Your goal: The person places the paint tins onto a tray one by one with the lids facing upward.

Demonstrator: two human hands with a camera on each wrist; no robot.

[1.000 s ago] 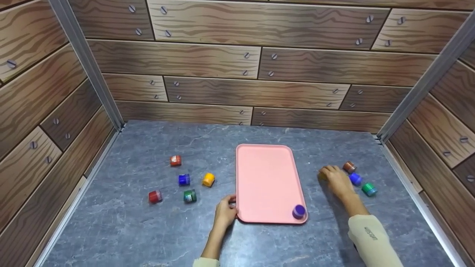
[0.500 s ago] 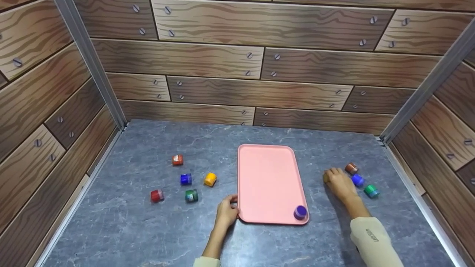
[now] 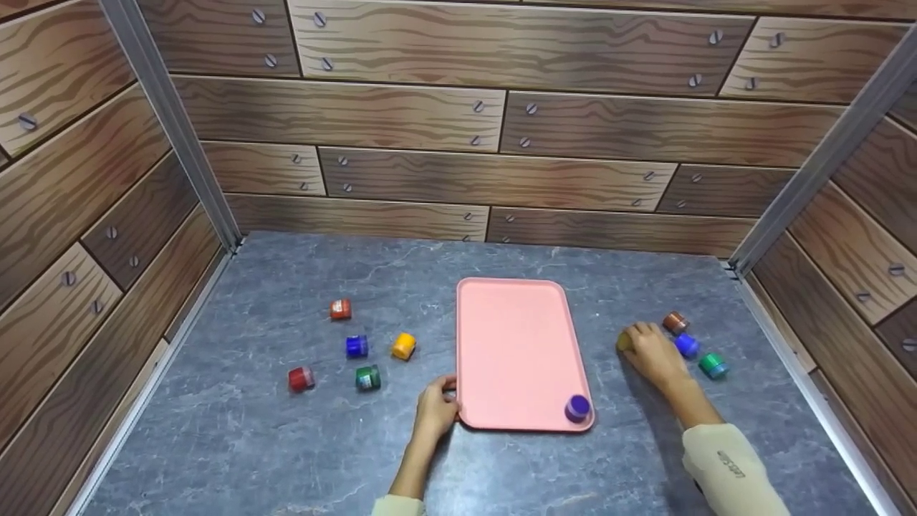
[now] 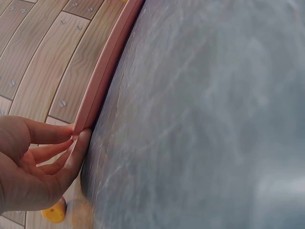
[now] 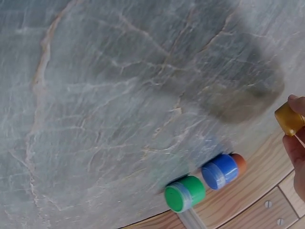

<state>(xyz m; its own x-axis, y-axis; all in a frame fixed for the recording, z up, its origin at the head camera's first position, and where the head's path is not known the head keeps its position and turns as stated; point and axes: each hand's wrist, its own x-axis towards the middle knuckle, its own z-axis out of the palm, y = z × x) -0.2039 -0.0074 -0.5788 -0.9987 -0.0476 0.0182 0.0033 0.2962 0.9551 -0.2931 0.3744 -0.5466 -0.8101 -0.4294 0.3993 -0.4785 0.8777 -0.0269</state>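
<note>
My left hand pinches the left edge of the pink tray near its front corner; the left wrist view shows thumb and fingers on the rim. A purple-lidded paint jar stands in the tray's front right corner. To the right of the tray, my right hand holds a small ochre-yellow paint jar between thumb and fingers. Close beside that hand lie a brown jar, a blue jar and a green jar.
Left of the tray several small jars lie scattered: orange-red, blue, yellow, green and red. Wood-patterned walls with metal corner posts enclose the grey marbled table.
The ochre jar shows more clearly in my right hand, which stays in nearly the same place. My left hand and the tray keep their position; the head view shifts slightly.
</note>
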